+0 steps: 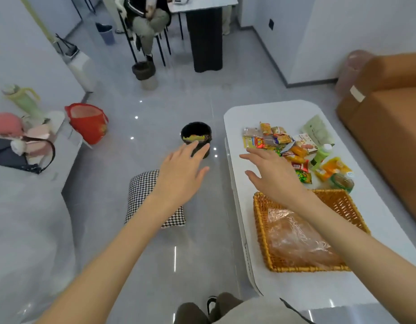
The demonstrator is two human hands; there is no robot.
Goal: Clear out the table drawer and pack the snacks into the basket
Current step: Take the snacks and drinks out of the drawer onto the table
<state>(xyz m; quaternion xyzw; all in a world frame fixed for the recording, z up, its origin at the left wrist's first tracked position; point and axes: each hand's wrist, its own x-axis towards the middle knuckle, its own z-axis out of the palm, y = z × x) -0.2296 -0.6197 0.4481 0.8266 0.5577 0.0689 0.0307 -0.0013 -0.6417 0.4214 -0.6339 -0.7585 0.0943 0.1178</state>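
Furthest left, a houndstooth cushion (pixel 153 197) lies on the floor under the left wrist. The left hand (pixel 181 174) hovers above it, fingers straight and spread, holding nothing. Just past its fingertips stands a black bin (pixel 195 134) with some wrappers inside. That hand is off the table altogether.

To its right, well apart from it, the right hand (pixel 272 176) hangs over the near-left part of the white table (pixel 277 111), also spread flat and empty. The snacks (pixel 276 136) lie just beyond and to the right of its fingertips. They form a loose heap of bright packets running diagonally from far-left to near-right, ending beside a green bottle (pixel 321 155) and a small jar (pixel 342 181).

The wicker basket (pixel 296 268) sits under the right forearm, nearer the person than the heap. Its long side runs along the table, and a crinkled clear bag (pixel 296 239) lies in its bottom.

So the right hand is plainly the nearer one. I judge the move to be a short reach forward to the packets, then a pull straight back into the basket. I cannot make out a drawer standing open from here.
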